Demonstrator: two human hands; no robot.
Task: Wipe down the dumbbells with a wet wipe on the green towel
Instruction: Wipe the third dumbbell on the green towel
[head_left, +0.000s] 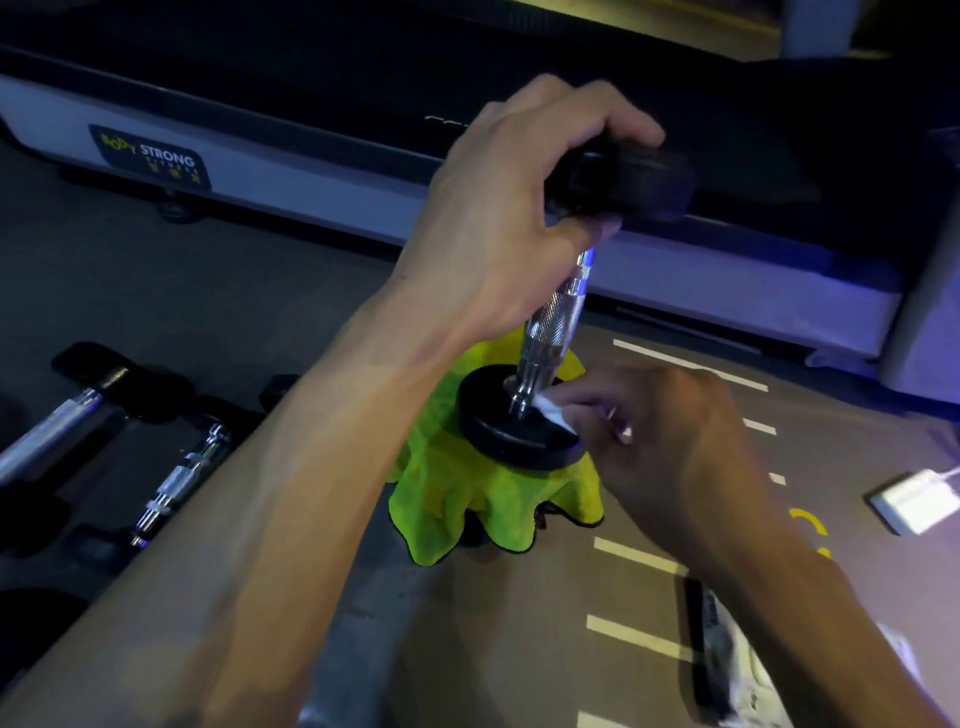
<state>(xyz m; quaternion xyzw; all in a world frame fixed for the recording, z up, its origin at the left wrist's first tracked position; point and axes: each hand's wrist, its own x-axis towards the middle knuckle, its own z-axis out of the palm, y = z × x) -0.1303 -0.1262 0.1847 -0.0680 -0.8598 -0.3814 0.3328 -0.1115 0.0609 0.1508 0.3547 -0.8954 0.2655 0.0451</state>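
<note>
The dumbbell (550, 322) stands tilted on the green towel (467, 499) — the left hand (519, 208) grips its top plate, the right hand (670, 447) pinches the wet wipe (556, 413) against the lower plate. It looks heavy and rigid — best steadied by the upper plate.

Dim, blue-violet cast — soft motion blur, wide-angle bending at the edges

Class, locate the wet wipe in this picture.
In the head view, right of centre, the wet wipe is pinched by the right hand against the dumbbell lower plate, above the green towel.
</note>
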